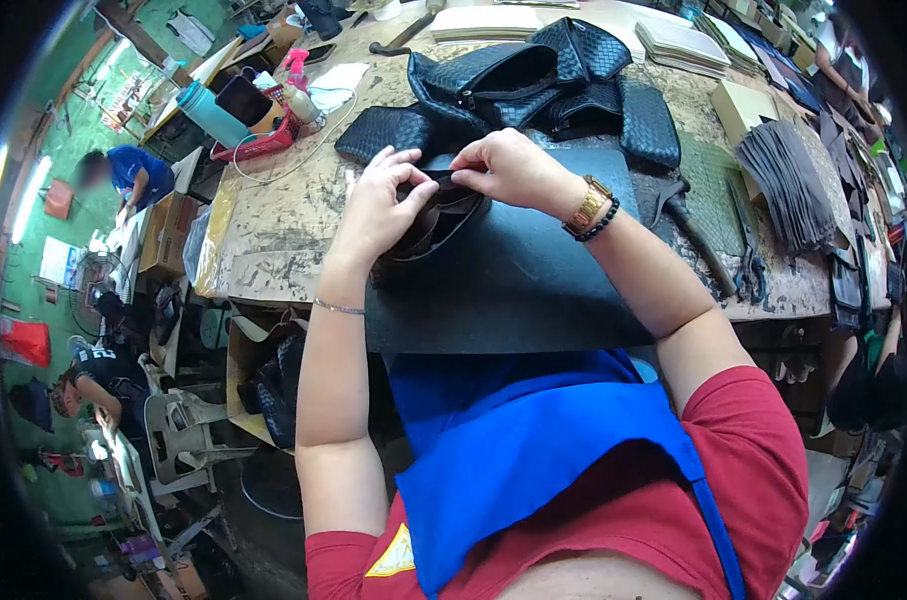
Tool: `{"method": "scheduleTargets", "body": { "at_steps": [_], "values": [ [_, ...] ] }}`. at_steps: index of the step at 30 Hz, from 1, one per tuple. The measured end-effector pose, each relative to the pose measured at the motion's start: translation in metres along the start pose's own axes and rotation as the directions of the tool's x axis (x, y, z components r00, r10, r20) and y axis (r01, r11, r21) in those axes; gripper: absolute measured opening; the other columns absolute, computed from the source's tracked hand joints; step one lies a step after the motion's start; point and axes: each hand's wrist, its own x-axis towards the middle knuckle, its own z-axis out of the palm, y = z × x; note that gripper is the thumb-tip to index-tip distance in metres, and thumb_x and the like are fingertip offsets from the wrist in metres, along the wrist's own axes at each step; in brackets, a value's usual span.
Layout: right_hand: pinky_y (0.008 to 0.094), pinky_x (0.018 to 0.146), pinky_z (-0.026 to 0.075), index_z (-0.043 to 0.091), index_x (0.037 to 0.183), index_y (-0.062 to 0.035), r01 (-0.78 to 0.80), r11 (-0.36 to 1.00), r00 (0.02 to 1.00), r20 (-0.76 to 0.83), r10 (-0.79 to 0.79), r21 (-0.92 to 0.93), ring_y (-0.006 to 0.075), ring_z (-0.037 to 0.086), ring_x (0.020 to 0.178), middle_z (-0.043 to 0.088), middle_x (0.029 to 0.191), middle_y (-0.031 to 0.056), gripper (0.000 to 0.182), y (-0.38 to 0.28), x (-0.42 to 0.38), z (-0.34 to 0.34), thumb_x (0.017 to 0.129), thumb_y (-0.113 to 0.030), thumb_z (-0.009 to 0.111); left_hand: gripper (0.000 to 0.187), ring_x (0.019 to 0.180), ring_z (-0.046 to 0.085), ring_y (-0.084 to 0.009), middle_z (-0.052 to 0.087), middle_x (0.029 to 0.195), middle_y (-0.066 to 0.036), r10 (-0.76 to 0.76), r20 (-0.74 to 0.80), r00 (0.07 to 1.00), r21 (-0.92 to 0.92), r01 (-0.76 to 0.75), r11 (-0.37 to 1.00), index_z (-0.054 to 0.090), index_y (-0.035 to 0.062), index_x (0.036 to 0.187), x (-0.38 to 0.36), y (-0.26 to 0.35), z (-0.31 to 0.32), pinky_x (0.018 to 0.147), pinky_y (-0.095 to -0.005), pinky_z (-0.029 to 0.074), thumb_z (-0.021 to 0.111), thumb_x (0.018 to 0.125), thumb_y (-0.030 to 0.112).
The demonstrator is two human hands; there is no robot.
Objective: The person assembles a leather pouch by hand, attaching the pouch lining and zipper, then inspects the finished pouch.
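Note:
Both hands are at the open mouth of a dark leather bag (451, 236), which stands on a black board (543, 270) at the table's front edge. Brownish lining shows inside its opening. My left hand (385, 200) grips the near-left side of the rim, thumb and fingers closed on it. On the far side, my right hand (508, 172) pinches the rim between thumb and curled fingers. The fingertips nearly meet, and the bag's lower part is partly hidden. Just beyond lie several black woven-leather bags (513, 78), one with its zipper opening turned up.
A hammer (695, 240) and scissors (748, 270) lie right of the board, near a stack of dark strips (788, 185). Left are a red basket (263, 145), a teal bottle (211, 115) and a white cord. Paper stacks (681, 48) line the back. Other people work at both sides.

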Motion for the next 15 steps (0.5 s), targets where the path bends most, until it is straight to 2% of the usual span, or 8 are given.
{"method": "scheduleTargets", "body": {
  "at_steps": [2,3,5,8,11,15],
  "values": [
    [0.0340,0.073,0.056,0.073,0.100,0.0006,0.002,1.000,1.000,0.007,-0.002,-0.004,0.0271,0.072,0.079,0.072,0.087,0.0192,0.022,0.001,0.001,0.000,0.086,-0.016,0.071,0.019,0.092,0.069,-0.0178,0.074,0.102,-0.009,-0.138,0.146,0.980,-0.307,0.178,0.935,0.073,0.0038,0.095,0.005,-0.006,0.000,0.092,-0.0336,0.049,0.071,0.089,0.021],
    [0.0340,0.073,0.056,0.073,0.100,0.0006,0.007,1.000,1.000,0.011,-0.007,-0.007,0.0267,0.072,0.078,0.072,0.086,0.0191,0.022,0.002,0.001,0.000,0.087,-0.016,0.070,0.020,0.086,0.069,-0.0151,0.074,0.094,-0.009,-0.184,0.185,0.965,-0.251,0.227,0.941,0.072,0.0009,0.095,0.008,-0.001,-0.003,0.079,-0.0310,0.053,0.071,0.090,0.020],
    [0.0339,0.072,0.056,0.073,0.100,0.0006,0.013,1.000,1.000,0.015,-0.013,-0.014,0.0261,0.072,0.077,0.072,0.085,0.0189,0.022,0.002,0.001,-0.002,0.087,-0.016,0.070,0.020,0.081,0.069,-0.0144,0.074,0.089,-0.008,-0.157,0.178,0.972,-0.195,0.191,0.962,0.072,0.0014,0.096,0.008,-0.005,0.000,0.077,-0.0305,0.053,0.071,0.090,0.020],
    [0.0353,0.075,0.056,0.074,0.091,-0.0021,-0.087,0.994,0.995,0.051,0.083,0.068,0.0290,0.071,0.078,0.071,0.082,0.0181,0.019,-0.001,0.003,-0.006,0.081,-0.016,0.067,0.020,0.077,0.069,-0.0138,0.074,0.085,-0.008,-0.144,0.184,0.972,-0.189,0.179,0.965,0.073,0.0016,0.095,0.009,-0.008,0.002,0.074,-0.0301,0.054,0.072,0.089,0.020],
    [0.0340,0.075,0.056,0.071,0.090,-0.0003,-0.134,0.990,0.985,0.111,0.130,0.035,0.0261,0.072,0.078,0.071,0.082,0.0174,0.019,-0.003,0.007,-0.009,0.081,-0.016,0.066,0.020,0.076,0.069,-0.0144,0.074,0.084,-0.009,-0.103,0.154,0.983,-0.175,0.130,0.976,0.073,0.0020,0.095,0.008,-0.006,0.006,0.071,-0.0301,0.054,0.073,0.088,0.020],
    [0.0348,0.072,0.055,0.069,0.091,0.0011,-0.053,0.989,0.995,0.086,0.042,0.135,0.0232,0.070,0.076,0.071,0.082,0.0163,0.022,0.013,0.009,0.000,0.082,-0.019,0.067,0.022,0.079,0.070,-0.0197,0.073,0.087,-0.011,-0.086,0.122,0.989,-0.112,0.100,0.989,0.073,0.0040,0.095,0.007,-0.002,0.006,0.077,-0.0331,0.052,0.074,0.086,0.024]
  ]
}}
